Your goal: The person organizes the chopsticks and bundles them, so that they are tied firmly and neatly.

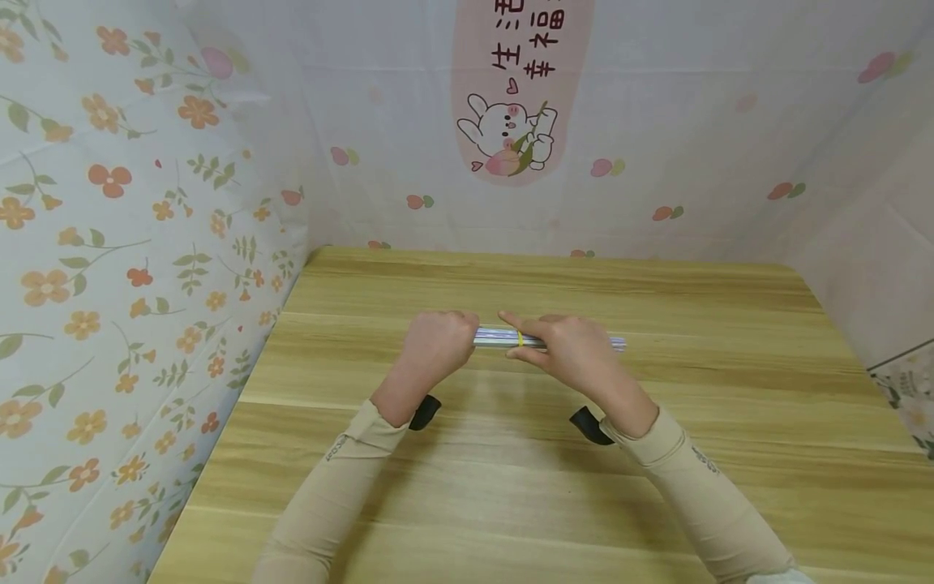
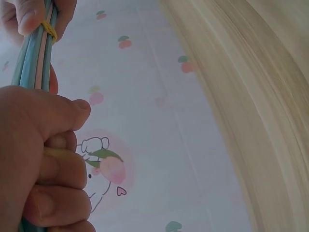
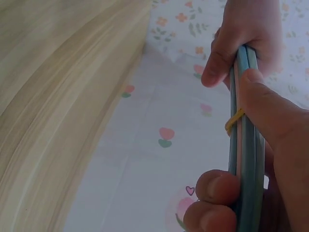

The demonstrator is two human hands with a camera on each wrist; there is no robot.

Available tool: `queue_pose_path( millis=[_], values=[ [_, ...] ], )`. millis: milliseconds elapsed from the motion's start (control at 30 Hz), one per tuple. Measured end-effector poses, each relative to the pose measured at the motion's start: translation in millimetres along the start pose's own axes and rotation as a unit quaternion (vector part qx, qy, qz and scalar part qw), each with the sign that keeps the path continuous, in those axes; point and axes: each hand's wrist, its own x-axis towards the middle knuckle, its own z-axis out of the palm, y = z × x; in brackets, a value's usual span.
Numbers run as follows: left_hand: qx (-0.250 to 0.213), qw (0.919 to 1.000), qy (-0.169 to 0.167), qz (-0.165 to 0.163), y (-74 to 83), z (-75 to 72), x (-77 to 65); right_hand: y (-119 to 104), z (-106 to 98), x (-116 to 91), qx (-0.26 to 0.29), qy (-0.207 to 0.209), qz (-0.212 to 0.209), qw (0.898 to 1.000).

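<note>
A slim bundle of long pencil-like sticks [image 1: 496, 338], blue-green and pink in the wrist views, is held level above the wooden table in the head view. My left hand [image 1: 440, 345] grips its left end, with the fingers wrapped round it. Farther right, my right hand [image 1: 580, 349] holds the bundle with curled fingers, the thumb lying along the sticks in the right wrist view. A yellow rubber band [image 3: 234, 121] circles the sticks close to the right thumb. The right ends stick out past the right hand; the left ends are hidden in the left fist.
Under both hands lies a wood-grain table [image 1: 496, 503]. Behind it hangs a pale cloth [image 1: 350, 97] with a rabbit print, and a flowered cloth [image 1: 146, 243] hangs on the left. Black curved pieces [image 1: 589, 427] show beside the wrists.
</note>
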Motion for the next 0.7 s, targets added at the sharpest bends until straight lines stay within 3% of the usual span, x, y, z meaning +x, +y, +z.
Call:
queue_pose_path(
  millis=[300,700],
  values=[
    [-0.001,1.0,-0.002,-0.009,-0.5,2.2,-0.7,-2.0,-2.5,2.3,0.018,-0.013,-0.004,1.0],
    [0.003,0.9996,0.025,-0.011,-2.7,2.9,-1.6,4.7,-16.1,-0.2,0.053,-0.049,0.041,0.997]
  ],
)
